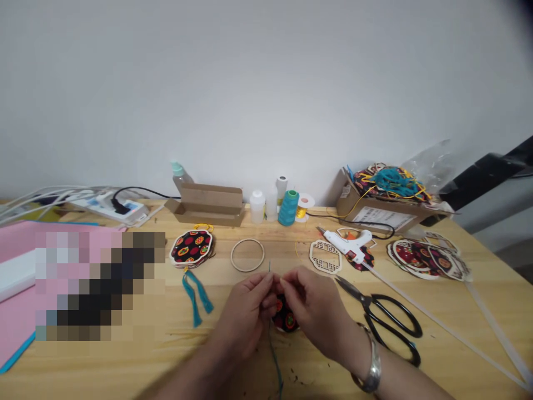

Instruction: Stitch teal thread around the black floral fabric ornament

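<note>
My left hand point(245, 314) and my right hand point(312, 305) meet over the wooden table point(125, 355), fingers pinched together. Between them I hold a small round pendant of black cloth with red and orange flowers point(285, 319). A thin teal cord point(275, 355) runs through the pinch, sticking up above my fingers and trailing down toward me. A silver bracelet point(372, 369) sits on my right wrist.
Black scissors point(387, 316) lie right of my hands, a white glue gun point(347, 244) and long glue sticks point(437, 322) beyond. A wooden ring point(247, 255), a lattice cutout point(325, 257), a tasselled pendant point(191, 248), thread spools point(288, 208), two cardboard boxes point(387, 214) and pink sheets point(16, 244) surround them.
</note>
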Action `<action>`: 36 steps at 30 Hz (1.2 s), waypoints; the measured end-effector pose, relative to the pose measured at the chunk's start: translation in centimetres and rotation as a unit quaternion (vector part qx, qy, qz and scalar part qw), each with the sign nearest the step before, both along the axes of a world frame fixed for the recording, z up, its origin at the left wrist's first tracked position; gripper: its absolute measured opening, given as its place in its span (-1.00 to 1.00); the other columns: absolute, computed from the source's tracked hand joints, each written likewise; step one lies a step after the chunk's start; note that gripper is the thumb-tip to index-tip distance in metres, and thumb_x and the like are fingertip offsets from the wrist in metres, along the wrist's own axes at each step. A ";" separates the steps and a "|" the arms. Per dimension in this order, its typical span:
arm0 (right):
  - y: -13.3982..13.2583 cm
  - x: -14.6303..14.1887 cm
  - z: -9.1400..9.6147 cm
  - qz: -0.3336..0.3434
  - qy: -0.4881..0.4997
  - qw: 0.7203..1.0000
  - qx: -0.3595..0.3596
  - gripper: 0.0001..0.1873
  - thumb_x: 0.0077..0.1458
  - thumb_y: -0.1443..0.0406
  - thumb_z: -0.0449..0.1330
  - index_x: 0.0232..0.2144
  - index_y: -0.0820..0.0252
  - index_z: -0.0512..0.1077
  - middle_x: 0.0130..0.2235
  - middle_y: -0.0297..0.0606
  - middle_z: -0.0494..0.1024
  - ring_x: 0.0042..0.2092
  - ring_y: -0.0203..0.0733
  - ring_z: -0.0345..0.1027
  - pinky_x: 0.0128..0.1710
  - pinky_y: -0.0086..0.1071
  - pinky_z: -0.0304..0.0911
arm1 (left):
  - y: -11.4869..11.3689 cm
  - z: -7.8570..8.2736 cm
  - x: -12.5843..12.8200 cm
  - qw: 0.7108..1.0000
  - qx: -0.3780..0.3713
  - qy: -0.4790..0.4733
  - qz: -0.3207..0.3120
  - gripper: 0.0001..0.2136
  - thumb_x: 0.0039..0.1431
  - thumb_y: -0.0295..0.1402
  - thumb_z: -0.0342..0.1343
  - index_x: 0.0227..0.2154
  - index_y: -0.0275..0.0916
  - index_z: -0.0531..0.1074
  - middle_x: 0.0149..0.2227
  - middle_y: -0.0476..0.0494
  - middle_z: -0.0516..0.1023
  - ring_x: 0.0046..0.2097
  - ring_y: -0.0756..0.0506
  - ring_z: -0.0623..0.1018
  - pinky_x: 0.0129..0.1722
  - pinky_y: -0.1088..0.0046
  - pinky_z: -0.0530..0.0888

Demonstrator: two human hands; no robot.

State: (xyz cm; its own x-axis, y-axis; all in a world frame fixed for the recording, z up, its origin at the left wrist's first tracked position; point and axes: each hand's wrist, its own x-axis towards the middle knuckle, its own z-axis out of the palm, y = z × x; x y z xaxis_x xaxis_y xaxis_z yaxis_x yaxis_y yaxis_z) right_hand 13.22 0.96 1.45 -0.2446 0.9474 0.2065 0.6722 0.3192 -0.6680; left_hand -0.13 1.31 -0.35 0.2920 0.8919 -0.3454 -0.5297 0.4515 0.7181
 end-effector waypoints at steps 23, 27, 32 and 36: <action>-0.8 0.5 0.1 0.185 -0.231 0.949 0.110 -0.90 0.10 0.43 -0.01 -0.43 0.24 0.26 -0.43 -0.28 0.43 -0.43 -0.24 0.24 -0.49 -0.37 -0.03 | 0.0 0.1 -0.3 0.998 -0.060 -0.018 0.001 -0.84 0.01 -0.34 0.15 -0.46 -0.38 0.49 -0.62 0.01 0.38 -0.60 0.12 0.30 -0.58 0.61 0.21; -0.9 0.5 0.2 0.208 -0.251 0.937 0.127 -0.93 0.08 0.44 0.01 -0.38 0.24 0.27 -0.41 -0.27 0.43 -0.42 -0.23 0.24 -0.48 -0.36 -0.02 | 0.1 0.0 -0.4 0.998 -0.065 -0.011 0.000 -0.85 0.00 -0.35 0.14 -0.48 -0.37 0.48 -0.56 -0.05 0.45 -0.57 0.07 0.35 -0.55 0.56 0.26; -1.0 0.3 0.5 0.231 -0.276 0.922 0.140 -0.88 0.09 0.46 -0.02 -0.42 0.23 0.28 -0.42 -0.27 0.43 -0.42 -0.23 0.25 -0.48 -0.35 0.02 | 0.1 0.2 -0.3 0.998 -0.065 -0.019 0.007 -0.87 -0.02 -0.36 0.16 -0.49 -0.36 0.47 -0.55 -0.07 0.45 -0.53 0.03 0.38 -0.51 0.53 0.27; -1.0 0.3 0.5 0.246 -0.289 0.915 0.139 -0.87 0.09 0.46 -0.03 -0.42 0.23 0.29 -0.43 -0.28 0.43 -0.44 -0.23 0.25 -0.49 -0.34 0.05 | 0.0 0.5 -0.3 0.998 -0.059 -0.033 -0.012 -0.84 0.00 -0.33 0.13 -0.55 -0.34 0.44 -0.58 -0.05 0.40 -0.52 0.01 0.37 -0.50 0.52 0.25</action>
